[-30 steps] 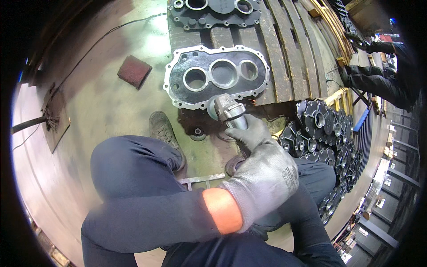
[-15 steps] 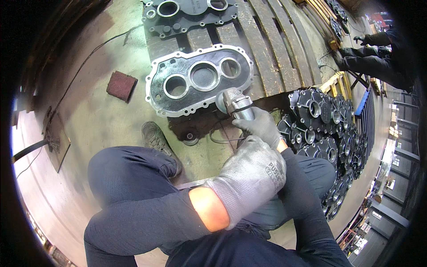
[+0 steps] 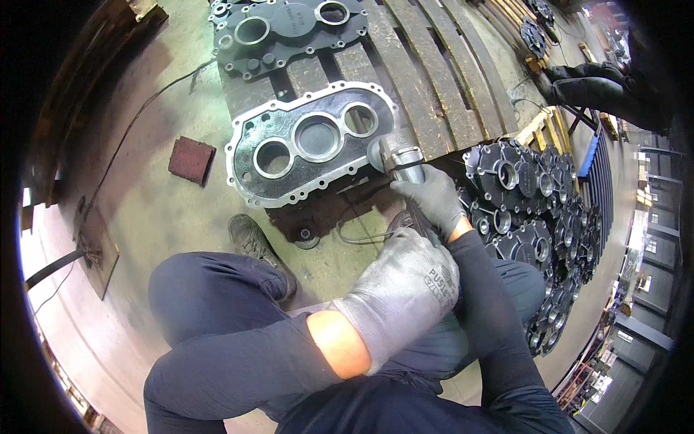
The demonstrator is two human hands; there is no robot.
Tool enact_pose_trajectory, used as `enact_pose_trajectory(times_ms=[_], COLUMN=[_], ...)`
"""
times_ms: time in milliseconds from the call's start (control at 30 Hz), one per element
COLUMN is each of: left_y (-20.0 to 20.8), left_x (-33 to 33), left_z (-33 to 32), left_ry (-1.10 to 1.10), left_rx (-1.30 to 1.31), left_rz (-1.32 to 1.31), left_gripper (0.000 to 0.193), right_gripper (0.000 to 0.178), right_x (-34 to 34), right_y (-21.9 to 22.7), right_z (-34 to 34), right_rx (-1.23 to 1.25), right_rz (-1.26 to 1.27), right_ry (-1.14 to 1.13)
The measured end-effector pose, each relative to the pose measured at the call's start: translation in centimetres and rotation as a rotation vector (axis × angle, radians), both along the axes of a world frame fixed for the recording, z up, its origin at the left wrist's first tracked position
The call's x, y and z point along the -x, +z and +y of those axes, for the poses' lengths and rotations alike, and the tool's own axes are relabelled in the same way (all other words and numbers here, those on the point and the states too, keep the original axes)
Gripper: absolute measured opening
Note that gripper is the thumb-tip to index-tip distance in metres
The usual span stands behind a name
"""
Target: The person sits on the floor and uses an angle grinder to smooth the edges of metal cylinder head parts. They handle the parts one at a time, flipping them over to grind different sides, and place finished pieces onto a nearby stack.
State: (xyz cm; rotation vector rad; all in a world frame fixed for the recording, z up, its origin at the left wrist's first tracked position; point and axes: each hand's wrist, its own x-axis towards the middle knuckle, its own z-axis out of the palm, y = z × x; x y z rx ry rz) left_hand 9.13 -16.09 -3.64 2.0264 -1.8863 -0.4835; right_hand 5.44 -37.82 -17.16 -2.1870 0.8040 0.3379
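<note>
The right hand (image 3: 434, 199) is closed around the grinder (image 3: 405, 163); the left hand (image 3: 401, 289) sits by its dark rear end, fingers hidden, so its hold cannot be told. The disc (image 3: 374, 154) has just shifted rightward along the near edge of the cover (image 3: 311, 172) — which puts the work at that right end, though contact is unclear. Half a second ago it stood short of the right opening; now it is past it. The cover lies on the pallet (image 3: 441, 79), before a second cover (image 3: 293, 29).
</note>
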Motion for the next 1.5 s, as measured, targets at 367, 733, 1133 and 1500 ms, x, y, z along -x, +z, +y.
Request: enact_pose_trajectory(times_ms=[367,733,1133,1500], left_y=[0.1,-0.2,0.6,1.3], left_x=[-0.4,-0.9,-1.0,-0.6], left_z=[-1.1,-1.9,-1.2,0.7], left_ry=[-0.064,-0.102,-0.044,-0.005], left_rx=[-0.120,-0.169,-0.202,-0.096], left_rz=[0.020,0.012,0.088,0.125], left_gripper=[0.050,0.051,0.027,0.017], right_gripper=[0.058,0.060,0.054,0.051], right_x=[-2.7,-6.4,-9.5,-3.3], right_y=[-2.3,-2.9,-3.0,-1.1], right_z=[-3.1,-5.6,-4.8,-1.3], right_rx=[0.048,0.219,0.104,-0.133], right_rz=[-0.062,-0.166,-0.284,-0.242], right_ry=[-0.008,0.089,0.059,-0.012])
